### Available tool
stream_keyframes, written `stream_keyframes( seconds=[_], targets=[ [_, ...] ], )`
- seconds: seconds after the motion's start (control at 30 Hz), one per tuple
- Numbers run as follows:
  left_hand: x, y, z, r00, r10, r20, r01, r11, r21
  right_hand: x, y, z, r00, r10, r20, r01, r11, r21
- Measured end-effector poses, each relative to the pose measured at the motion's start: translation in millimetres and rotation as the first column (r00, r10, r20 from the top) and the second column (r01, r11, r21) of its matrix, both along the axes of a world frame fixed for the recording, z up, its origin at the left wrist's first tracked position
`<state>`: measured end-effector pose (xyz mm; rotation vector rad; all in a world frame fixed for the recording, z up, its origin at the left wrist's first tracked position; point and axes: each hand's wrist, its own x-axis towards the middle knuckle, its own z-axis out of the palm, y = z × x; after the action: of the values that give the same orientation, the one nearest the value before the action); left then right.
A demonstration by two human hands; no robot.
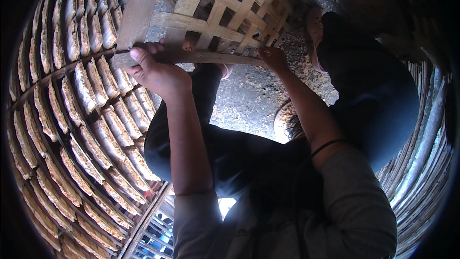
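Observation:
A woven bamboo lattice panel [201,7] with a flat wooden edge strip is tilted up in front of me. My left hand [160,77] is wrapped round the near left corner of its frame, thumb on top. My right hand [274,59] is closed at the right end of the same near edge; its fingertips are partly hidden. Past the lattice gaps, bits of the floor show through.
To the left, rows of pale brown curved strips [86,88] stand on edge on a rack. Crumbs litter the grey floor [249,100]. A round container [282,121] sits partly behind my right forearm. Long slats [417,139] line the right side.

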<state>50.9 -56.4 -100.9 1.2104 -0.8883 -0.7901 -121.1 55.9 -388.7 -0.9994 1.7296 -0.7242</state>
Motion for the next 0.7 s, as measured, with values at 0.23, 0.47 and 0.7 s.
stream_keyframes(
  seconds=[0.23,0.47,0.7],
  targets=[
    [-4.8,2.9,4.4,0.999,-0.021,0.042,0.023,0.999,-0.027,-0.3,-27.6,31.2,0.465,0.725,-0.508,-0.741,0.633,0.224],
    [1.8,1.5,2.8,0.997,-0.067,0.029,0.068,0.996,-0.051,-2.8,-33.4,27.9,0.6,0.693,-0.4,-0.681,0.705,0.199],
    [0.1,1.7,2.9,0.998,-0.061,0.007,0.061,0.997,-0.054,-11.6,-15.3,23.3,0.796,0.532,-0.29,-0.561,0.827,-0.024]
  ],
)
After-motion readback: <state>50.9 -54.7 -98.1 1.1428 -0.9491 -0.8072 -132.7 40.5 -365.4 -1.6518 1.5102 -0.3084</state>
